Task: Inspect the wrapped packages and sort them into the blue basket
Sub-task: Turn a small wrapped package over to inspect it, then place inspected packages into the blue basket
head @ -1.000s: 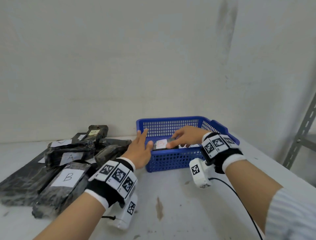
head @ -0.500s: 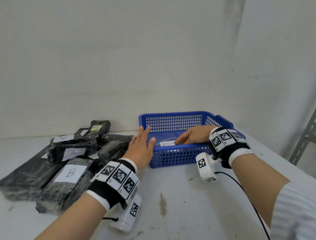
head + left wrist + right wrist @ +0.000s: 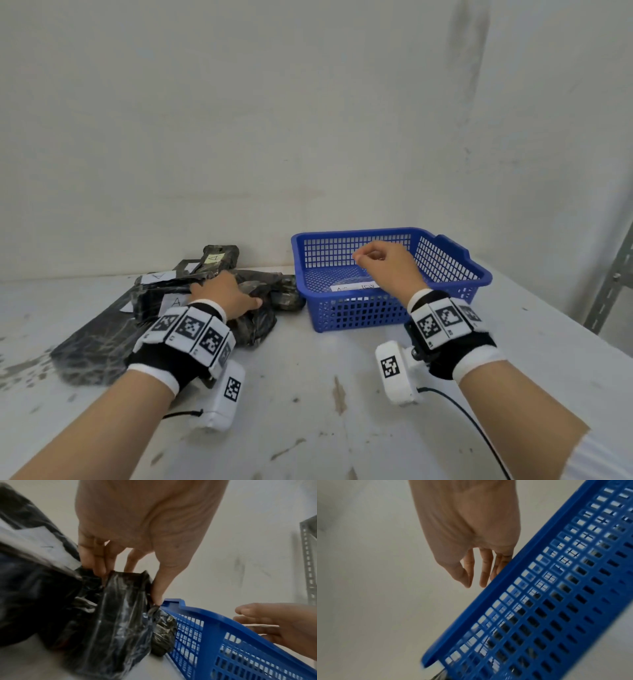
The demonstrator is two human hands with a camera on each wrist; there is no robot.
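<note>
left hand (image 3: 226, 294) pinches a black wrapped package (image 3: 120, 615) at the pile's 3 o'clock edge | right hand (image 3: 387, 263) loose, empty above blue basket (image 3: 455, 270) | lift clear – read label first – then basket

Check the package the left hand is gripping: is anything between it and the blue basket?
Only the basket's own near-left wall. The left hand pinches a black package beside it, and another small package lies against that wall. The right hand hovers empty over the basket.
</note>
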